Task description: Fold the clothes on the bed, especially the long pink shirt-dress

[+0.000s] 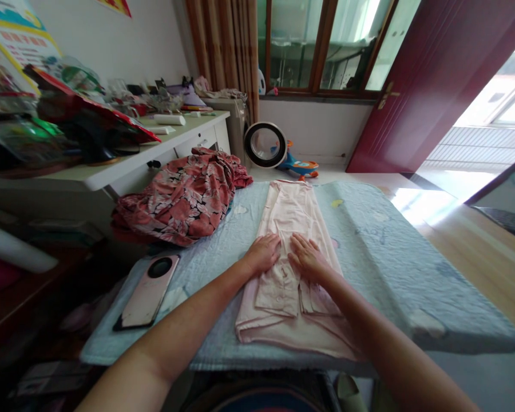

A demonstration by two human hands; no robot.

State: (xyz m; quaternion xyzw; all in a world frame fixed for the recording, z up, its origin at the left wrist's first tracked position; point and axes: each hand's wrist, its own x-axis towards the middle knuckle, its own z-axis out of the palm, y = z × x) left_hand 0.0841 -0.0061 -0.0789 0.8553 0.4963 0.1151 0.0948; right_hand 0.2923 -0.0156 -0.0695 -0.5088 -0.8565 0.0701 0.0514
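A pale pink shirt [292, 212] lies folded lengthwise on the blue quilted cover [369, 263], its sleeves laid down over the body. The buttoned cuffs rest near the end closest to me. My left hand [264, 253] lies flat on the shirt's left side, fingers stretched out. On the right side my right hand [308, 256] presses down on the fabric, palm down with its fingers extended. A small gap of cloth shows between the two hands. Neither hand grips anything.
A heap of red flowered cloth [184, 197] sits at the cover's left edge. Nearer me is a pink phone [148, 294]. A cluttered white desk [184, 134] stands left; beyond are a front-loading washer [266, 145], a blue-orange toy [299, 166] and a dark red door [405, 86].
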